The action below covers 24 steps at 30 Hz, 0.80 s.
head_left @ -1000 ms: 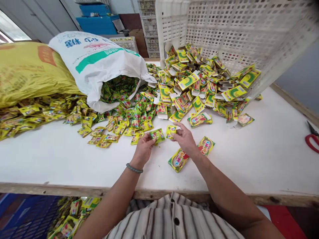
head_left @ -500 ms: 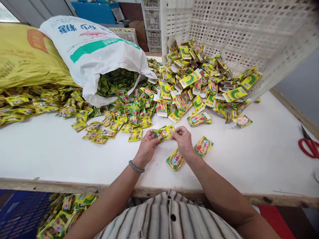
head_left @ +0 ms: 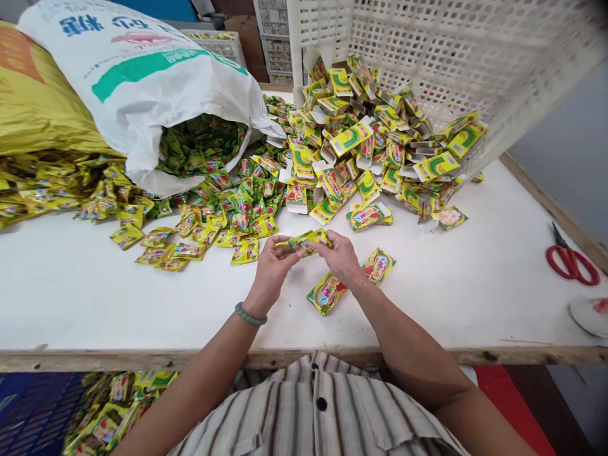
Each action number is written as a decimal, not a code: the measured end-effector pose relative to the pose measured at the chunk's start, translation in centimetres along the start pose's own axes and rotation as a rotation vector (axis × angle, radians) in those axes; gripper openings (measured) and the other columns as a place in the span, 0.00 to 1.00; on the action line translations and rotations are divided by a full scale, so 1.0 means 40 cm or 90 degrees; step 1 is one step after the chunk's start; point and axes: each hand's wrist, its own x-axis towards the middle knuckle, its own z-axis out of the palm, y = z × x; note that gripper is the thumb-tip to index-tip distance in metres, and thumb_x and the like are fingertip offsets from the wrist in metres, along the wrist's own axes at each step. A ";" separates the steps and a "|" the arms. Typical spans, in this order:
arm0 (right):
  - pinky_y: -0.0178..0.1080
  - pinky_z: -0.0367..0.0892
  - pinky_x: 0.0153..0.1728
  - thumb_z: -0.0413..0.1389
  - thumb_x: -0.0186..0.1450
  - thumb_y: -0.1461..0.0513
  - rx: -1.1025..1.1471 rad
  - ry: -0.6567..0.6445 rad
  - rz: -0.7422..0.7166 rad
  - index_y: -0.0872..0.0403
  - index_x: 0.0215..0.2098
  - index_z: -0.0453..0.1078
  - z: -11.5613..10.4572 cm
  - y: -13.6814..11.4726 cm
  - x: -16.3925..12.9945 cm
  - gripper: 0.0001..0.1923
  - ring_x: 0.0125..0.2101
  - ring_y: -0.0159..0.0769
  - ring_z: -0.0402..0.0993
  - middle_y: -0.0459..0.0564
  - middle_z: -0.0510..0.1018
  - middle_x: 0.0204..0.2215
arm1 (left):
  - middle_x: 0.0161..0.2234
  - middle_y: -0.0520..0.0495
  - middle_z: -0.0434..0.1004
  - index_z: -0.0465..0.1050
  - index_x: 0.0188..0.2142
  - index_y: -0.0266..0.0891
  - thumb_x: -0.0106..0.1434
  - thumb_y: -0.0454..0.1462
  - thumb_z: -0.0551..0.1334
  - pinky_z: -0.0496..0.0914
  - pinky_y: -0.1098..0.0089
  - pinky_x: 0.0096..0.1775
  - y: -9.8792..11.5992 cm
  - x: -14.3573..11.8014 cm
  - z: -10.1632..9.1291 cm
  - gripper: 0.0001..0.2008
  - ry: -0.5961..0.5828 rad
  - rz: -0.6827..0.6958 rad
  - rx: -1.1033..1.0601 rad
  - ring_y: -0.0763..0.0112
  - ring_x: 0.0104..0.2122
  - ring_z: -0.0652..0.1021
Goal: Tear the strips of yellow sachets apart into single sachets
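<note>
My left hand (head_left: 270, 266) and my right hand (head_left: 339, 256) meet over the white table (head_left: 475, 266), both pinching the same small stack of green-yellow candy sachets (head_left: 306, 240) between the fingertips. Two small printed boxes (head_left: 327, 293) lie flat just under my right wrist, the other box (head_left: 379, 266) to its right. Loose sachets (head_left: 228, 215) spread across the table beyond my left hand. A heap of flat and folded yellow-green boxes (head_left: 361, 145) lies beyond my right hand.
A white woven sack (head_left: 142, 82) lies open at the back left, sachets spilling out, beside a yellow sack (head_left: 42, 101). A tipped white lattice crate (head_left: 451, 57) backs the box heap. Red scissors (head_left: 570, 259) lie far right. A blue crate (head_left: 38, 405) with sachets sits below the table edge.
My hands, each holding a sachet a second ago, have come together and now hold the sachets as one stack. The view has tilted slightly downward.
</note>
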 end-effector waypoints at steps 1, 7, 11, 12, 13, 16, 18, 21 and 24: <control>0.31 0.55 0.24 0.59 0.55 0.51 -0.008 0.051 -0.009 0.53 0.22 0.59 -0.008 -0.002 0.004 0.18 0.23 0.27 0.55 0.38 0.61 0.18 | 0.33 0.49 0.74 0.62 0.42 0.40 0.45 0.44 0.72 0.69 0.66 0.38 -0.004 -0.012 0.007 0.28 0.009 0.020 0.069 0.66 0.35 0.76; 0.31 0.59 0.26 0.57 0.57 0.51 0.066 0.179 0.000 0.52 0.26 0.59 -0.044 -0.002 0.019 0.15 0.23 0.27 0.57 0.39 0.65 0.22 | 0.40 0.39 0.72 0.68 0.45 0.37 0.44 0.50 0.72 0.66 0.57 0.43 -0.036 -0.109 0.077 0.32 -0.183 0.195 0.667 0.51 0.42 0.72; 0.31 0.61 0.27 0.59 0.56 0.51 0.095 0.167 -0.015 0.53 0.27 0.61 -0.058 -0.004 0.022 0.16 0.24 0.27 0.59 0.40 0.66 0.23 | 0.39 0.38 0.71 0.70 0.44 0.35 0.51 0.45 0.68 0.66 0.58 0.43 -0.022 -0.086 0.057 0.24 -0.190 0.176 0.813 0.51 0.42 0.72; 0.31 0.61 0.27 0.59 0.56 0.51 0.103 0.157 -0.018 0.53 0.28 0.62 -0.061 -0.005 0.022 0.16 0.24 0.27 0.60 0.40 0.67 0.23 | 0.40 0.39 0.71 0.70 0.45 0.36 0.51 0.45 0.67 0.67 0.60 0.43 -0.013 -0.070 0.038 0.23 -0.160 0.157 0.814 0.52 0.42 0.72; 0.32 0.61 0.27 0.59 0.56 0.51 0.104 0.145 -0.021 0.53 0.28 0.63 -0.062 -0.005 0.022 0.16 0.24 0.28 0.60 0.41 0.67 0.24 | 0.40 0.39 0.70 0.70 0.45 0.36 0.51 0.44 0.67 0.67 0.61 0.42 -0.003 -0.054 0.016 0.23 -0.125 0.143 0.804 0.53 0.42 0.73; 0.32 0.61 0.27 0.59 0.56 0.51 0.071 0.098 -0.014 0.53 0.28 0.65 -0.060 -0.004 0.021 0.15 0.24 0.29 0.61 0.41 0.68 0.23 | 0.43 0.40 0.71 0.68 0.46 0.37 0.48 0.45 0.69 0.68 0.63 0.42 0.018 -0.020 -0.050 0.27 -0.046 0.139 0.737 0.54 0.42 0.73; 0.33 0.61 0.28 0.60 0.55 0.50 0.030 0.076 0.005 0.53 0.28 0.66 -0.054 -0.001 0.020 0.15 0.25 0.30 0.63 0.42 0.69 0.22 | 0.43 0.42 0.73 0.67 0.48 0.38 0.47 0.45 0.69 0.68 0.64 0.40 0.018 -0.013 -0.077 0.30 -0.050 0.151 0.672 0.56 0.41 0.75; 0.34 0.61 0.29 0.60 0.55 0.50 -0.024 0.015 0.020 0.53 0.28 0.68 -0.051 0.002 0.018 0.16 0.26 0.32 0.64 0.43 0.71 0.23 | 0.38 0.47 0.75 0.66 0.49 0.40 0.48 0.46 0.69 0.67 0.66 0.36 0.003 -0.017 -0.086 0.30 -0.105 0.170 0.581 0.61 0.36 0.75; 0.34 0.62 0.29 0.61 0.54 0.50 -0.021 -0.037 0.014 0.54 0.28 0.70 -0.053 0.002 0.016 0.16 0.27 0.33 0.66 0.44 0.74 0.24 | 0.31 0.51 0.75 0.69 0.47 0.39 0.50 0.49 0.68 0.66 0.69 0.34 -0.011 -0.022 -0.075 0.28 -0.144 0.152 0.482 0.65 0.31 0.74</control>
